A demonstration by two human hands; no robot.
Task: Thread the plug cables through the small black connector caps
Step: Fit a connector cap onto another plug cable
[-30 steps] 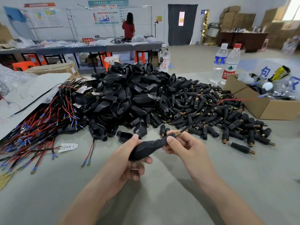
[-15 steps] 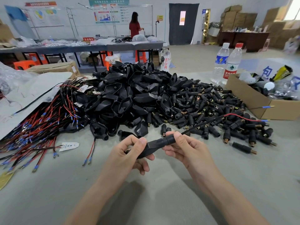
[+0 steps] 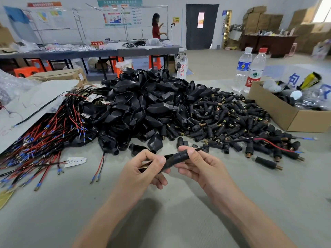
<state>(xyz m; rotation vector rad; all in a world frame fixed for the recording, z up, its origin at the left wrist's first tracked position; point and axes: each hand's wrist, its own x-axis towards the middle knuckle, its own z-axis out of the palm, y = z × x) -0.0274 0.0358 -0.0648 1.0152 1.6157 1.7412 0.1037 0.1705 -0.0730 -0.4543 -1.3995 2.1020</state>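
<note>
Above the grey tabletop [image 3: 53, 212], fingers of the left hand [image 3: 141, 174] pinch a black moulded plug [image 3: 167, 164] while the right hand [image 3: 202, 165] pinches a small ribbed black connector cap [image 3: 181, 156], seemingly threaded along the thin black cable [image 3: 232, 140] to the plug, with heaped loose caps [image 3: 232, 119] and red-and-black cables [image 3: 35, 145] left.

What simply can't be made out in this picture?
All in the head view:
- The plug's near end, hidden inside the left hand.
- The connector cap's far end, covered by fingers of the right hand.
- The cardboard box, cut off by the right edge.
- Text on the wall posters: too small.
</note>
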